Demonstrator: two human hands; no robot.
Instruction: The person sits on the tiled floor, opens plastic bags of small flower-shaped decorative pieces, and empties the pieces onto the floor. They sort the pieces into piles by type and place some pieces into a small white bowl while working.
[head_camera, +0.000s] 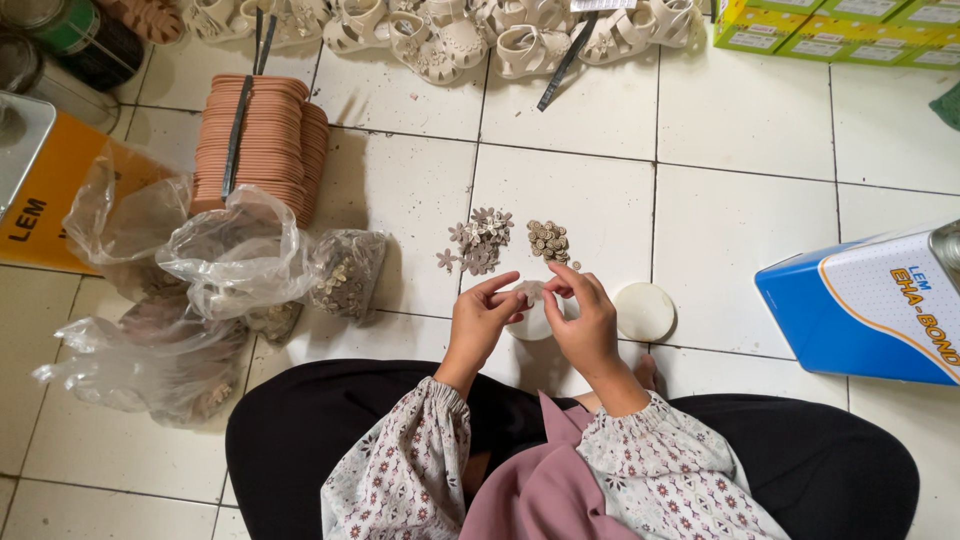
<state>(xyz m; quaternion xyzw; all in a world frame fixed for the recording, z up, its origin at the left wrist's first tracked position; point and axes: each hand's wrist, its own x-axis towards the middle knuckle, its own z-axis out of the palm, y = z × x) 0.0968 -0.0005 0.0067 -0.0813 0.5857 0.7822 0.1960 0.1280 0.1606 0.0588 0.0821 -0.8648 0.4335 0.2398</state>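
Over the white round dish on the tile floor, we have both hands together. Left hand and right hand are each pinched shut at the fingertips on one small pale piece, held just above the dish; too small to tell what it is. A white round lid lies just right of the dish.

Just beyond the dish: a pile of flower-shaped pieces and, to its right, a smaller pile of tan beads. Both piles look largely untouched, so we judge the work early, most pieces left. No finished pieces visible near the dish.

Left of the dish: plastic bags with more small parts and a stack of pink soles. Far beyond: pale sandals. Right of the dish: a blue can.
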